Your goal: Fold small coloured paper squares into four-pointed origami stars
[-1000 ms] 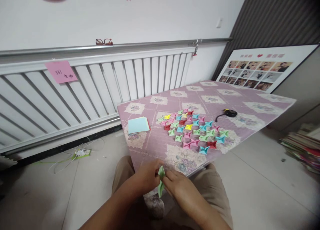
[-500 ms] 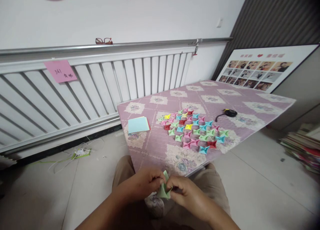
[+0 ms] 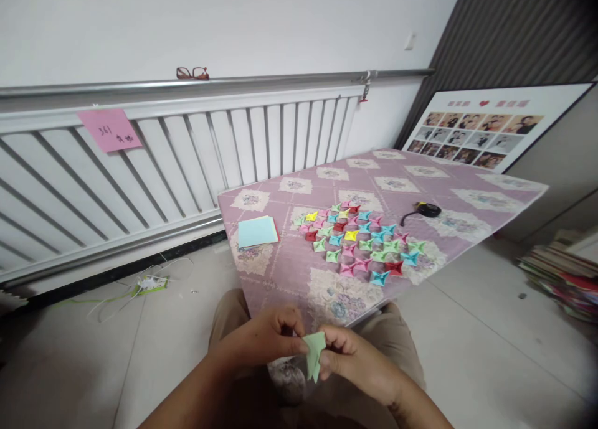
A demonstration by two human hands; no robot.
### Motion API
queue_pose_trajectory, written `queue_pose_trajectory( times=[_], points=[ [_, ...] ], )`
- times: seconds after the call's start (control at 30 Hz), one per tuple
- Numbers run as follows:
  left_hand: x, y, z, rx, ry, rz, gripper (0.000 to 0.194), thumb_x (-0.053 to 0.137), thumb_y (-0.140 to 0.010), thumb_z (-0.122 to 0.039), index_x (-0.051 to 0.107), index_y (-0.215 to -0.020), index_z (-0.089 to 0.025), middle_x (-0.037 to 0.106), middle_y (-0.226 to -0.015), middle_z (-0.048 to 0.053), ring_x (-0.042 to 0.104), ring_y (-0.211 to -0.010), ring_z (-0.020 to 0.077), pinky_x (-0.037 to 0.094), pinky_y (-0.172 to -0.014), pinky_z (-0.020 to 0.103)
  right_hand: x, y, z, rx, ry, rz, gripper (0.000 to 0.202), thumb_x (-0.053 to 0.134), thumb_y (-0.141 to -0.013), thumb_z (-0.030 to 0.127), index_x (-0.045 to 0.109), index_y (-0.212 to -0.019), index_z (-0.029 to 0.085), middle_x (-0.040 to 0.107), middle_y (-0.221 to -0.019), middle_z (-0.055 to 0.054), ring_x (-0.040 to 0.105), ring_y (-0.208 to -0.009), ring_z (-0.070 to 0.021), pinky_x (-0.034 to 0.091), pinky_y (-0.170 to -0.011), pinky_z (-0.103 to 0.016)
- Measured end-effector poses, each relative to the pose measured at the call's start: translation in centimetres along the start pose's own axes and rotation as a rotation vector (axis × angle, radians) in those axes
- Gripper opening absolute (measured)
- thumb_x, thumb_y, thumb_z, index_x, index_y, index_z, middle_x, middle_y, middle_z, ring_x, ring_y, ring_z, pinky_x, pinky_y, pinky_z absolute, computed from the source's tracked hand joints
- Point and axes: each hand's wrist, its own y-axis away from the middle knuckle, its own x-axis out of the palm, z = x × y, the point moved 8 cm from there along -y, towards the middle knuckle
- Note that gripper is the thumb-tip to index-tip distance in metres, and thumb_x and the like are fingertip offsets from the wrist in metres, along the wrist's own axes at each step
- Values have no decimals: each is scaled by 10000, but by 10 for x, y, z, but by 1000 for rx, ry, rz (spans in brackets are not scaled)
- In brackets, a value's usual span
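Green paper (image 3: 316, 355) is the piece being worked, held just off the near corner of the desk (image 3: 283, 273) and well apart from everything lying on it. Across the middle of that desk, folded shapes (image 3: 351, 235) in pink, blue, green, yellow and red sit in slanting rows; these look finished — too crowded in the far rows to count surely. Near the desk's left edge lies a flat stack of sheets (image 3: 255, 233), pale blue on top, which I judge to be folding left to do. The green piece seems partway: creased and layered, but not yet spread into the pointed form of those on the desk.

Just off the desk's near corner, the left hand (image 3: 266, 335) has thumb and forefinger nearly together on the paper's left edge; the right hand's (image 3: 352, 357) grip is a close pinch on its other side. The paper's long axis runs roughly away from the desk — broad end toward it, narrow tips pointing the opposite way. Its exact tilt I cannot tell.
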Motion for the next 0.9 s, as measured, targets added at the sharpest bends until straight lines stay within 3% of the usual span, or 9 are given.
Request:
queue_pose_trajectory(
  times=[0.1, 0.23, 0.33, 0.67, 0.9],
  points=[
    [2, 0, 1, -11, 107, 25, 236, 704, -735, -351, 604, -719, -138, 532, -749, -11, 468, -688, 103, 357, -625, 212, 0, -1, -3, -10, -71, 17, 391, 682, -732, 533, 613, -820, 159, 589, -718, 11, 537, -611, -92, 421, -604, -218],
    [10, 3, 13, -175, 260, 35, 310, 697, -731, -422, 558, -760, -146, 449, -571, -65, 364, -496, 58, 269, -477, 190, 2, -2, -3, -17, -110, 15, 399, 682, -732, 540, 628, -835, 159, 585, -712, 15, 540, -608, -83, 425, -607, -209],
    [15, 5, 17, -222, 314, 30, 335, 701, -719, -441, 558, -780, -145, 463, -565, -63, 373, -467, 53, 262, -450, 188, 2, -3, -2, -31, -104, -5, 384, 676, -744, 528, 634, -839, 159, 590, -734, 10, 538, -619, -88, 431, -613, -217],
    [19, 3, 20, -164, 576, 1, 412, 769, -647, -470, 550, -755, -138, 483, -520, -55, 361, -413, 43, 231, -417, 187, -1, -4, -14, -24, -271, -20, 391, 711, -733, 490, 644, -930, 159, 608, -788, -6, 546, -613, -73, 457, -616, -210],
    [15, 3, 17, -181, 532, -39, 424, 766, -655, -467, 527, -783, -141, 522, -560, -41, 411, -438, 52, 272, -443, 184, 2, -6, -15, -5, -290, -45, 424, 728, -705, 508, 635, -949, 174, 613, -798, -9, 542, -610, -76, 462, -615, -218]
  ],
)
